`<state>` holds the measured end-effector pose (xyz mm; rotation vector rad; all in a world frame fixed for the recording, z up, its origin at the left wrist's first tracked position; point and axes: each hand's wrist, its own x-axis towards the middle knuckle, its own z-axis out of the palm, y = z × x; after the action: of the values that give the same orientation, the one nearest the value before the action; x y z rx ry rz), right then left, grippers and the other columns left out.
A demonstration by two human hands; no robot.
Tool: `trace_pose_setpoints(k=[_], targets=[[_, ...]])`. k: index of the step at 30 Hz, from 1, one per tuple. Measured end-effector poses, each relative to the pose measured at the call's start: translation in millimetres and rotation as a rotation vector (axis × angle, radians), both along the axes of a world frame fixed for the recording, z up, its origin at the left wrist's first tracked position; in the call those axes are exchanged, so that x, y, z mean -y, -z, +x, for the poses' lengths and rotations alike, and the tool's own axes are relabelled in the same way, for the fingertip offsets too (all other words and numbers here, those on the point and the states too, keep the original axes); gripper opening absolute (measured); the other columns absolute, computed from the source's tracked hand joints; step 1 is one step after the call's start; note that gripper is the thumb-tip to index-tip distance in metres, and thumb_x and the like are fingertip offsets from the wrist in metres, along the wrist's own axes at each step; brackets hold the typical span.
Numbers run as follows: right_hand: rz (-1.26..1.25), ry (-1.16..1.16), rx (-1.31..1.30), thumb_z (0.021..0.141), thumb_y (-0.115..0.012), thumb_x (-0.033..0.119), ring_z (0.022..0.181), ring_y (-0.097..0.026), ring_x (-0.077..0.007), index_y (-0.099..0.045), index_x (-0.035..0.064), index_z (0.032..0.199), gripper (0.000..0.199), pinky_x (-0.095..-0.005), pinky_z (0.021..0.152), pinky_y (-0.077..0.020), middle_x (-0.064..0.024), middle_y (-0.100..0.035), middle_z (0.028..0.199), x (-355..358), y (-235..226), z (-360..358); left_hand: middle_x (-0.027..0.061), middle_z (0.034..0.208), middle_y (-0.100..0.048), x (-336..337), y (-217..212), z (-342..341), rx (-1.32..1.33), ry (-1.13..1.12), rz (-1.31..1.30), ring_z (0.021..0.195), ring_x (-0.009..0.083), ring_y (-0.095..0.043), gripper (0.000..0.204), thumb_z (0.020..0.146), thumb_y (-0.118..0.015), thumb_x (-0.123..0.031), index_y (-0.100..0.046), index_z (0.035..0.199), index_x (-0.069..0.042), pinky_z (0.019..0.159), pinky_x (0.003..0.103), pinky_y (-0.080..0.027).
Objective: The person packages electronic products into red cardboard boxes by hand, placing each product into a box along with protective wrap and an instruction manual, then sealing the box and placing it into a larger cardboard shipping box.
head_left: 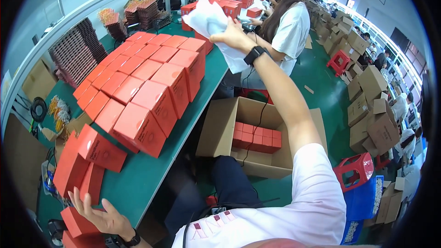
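My right hand (235, 38) is stretched out over the far end of the table, wearing a black wristband. It grips a thin, white, crumpled sheet (209, 17); whether it is paper, cloth or plastic I cannot tell. At the lower left, my left hand (104, 215) is open, fingers spread, with nothing in it. Close by it are red boxes (81, 222) and a small leaning stack of more red boxes (72, 161). Between my hands, several rows of red boxes (140, 122) stand packed together on the green tabletop (154, 174).
An open cardboard carton (216, 126) with small red boxes (257, 138) inside stands beside the table. A co-worker (287, 27) stands at the far end. Stacked dividers (76, 55) are at the back left. Red stools (353, 171) and cartons (373, 131) line the right.
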<state>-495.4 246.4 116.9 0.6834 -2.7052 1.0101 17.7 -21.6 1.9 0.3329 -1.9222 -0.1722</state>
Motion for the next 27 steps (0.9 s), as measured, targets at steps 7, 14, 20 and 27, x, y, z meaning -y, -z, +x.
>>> trace_pose_setpoints(k=[7, 14, 20, 27], targets=[[0.102, -0.533, -0.235, 0.078, -0.077, 0.027, 0.124, -0.055, -0.0258, -0.040, -0.0021, 0.148, 0.085, -0.0373, 0.105, -0.0438, -0.0171, -0.056, 0.136, 99, -18, 52, 0.0173, 0.152, -0.041, 3, -27, -21, -0.364, 0.064, 0.310, 0.145, 0.0291, -0.037, 0.083, 0.083, -0.074, 0.000, -0.029, 0.153, 0.004, 0.121, 0.042, -0.026], [0.311, -0.619, -0.115, 0.074, -0.072, 0.038, 0.129, -0.056, -0.0337, -0.016, -0.0042, 0.159, 0.110, -0.0363, 0.109, -0.0413, -0.0302, -0.052, 0.141, 193, 25, 115, 0.0281, 0.154, -0.034, 37, -16, 30, -0.018, -0.385, 0.277, 0.146, 0.0408, -0.031, 0.102, 0.080, -0.084, -0.023, -0.021, 0.156, 0.006, 0.120, 0.047, -0.026], [0.470, -0.575, -0.182, 0.072, -0.077, 0.059, 0.137, -0.047, -0.0401, -0.024, -0.0040, 0.157, 0.118, -0.0418, 0.113, -0.0384, -0.0323, -0.046, 0.146, 177, 25, 93, 0.0299, 0.150, -0.039, 41, -24, -16, 0.157, -0.120, 0.315, 0.143, 0.0478, -0.030, 0.101, 0.079, -0.081, -0.027, -0.023, 0.155, 0.006, 0.118, 0.054, -0.027], [0.345, -0.431, -0.614, 0.082, -0.075, 0.056, 0.131, -0.053, -0.0396, -0.045, -0.0041, 0.145, 0.092, -0.0443, 0.107, -0.0450, -0.0269, -0.054, 0.141, 165, -4, 143, 0.0229, 0.159, -0.032, 141, -31, -77, 0.693, -0.604, 0.164, 0.149, 0.0475, -0.022, 0.087, 0.078, -0.066, -0.012, -0.028, 0.156, -0.004, 0.117, 0.069, -0.018]])
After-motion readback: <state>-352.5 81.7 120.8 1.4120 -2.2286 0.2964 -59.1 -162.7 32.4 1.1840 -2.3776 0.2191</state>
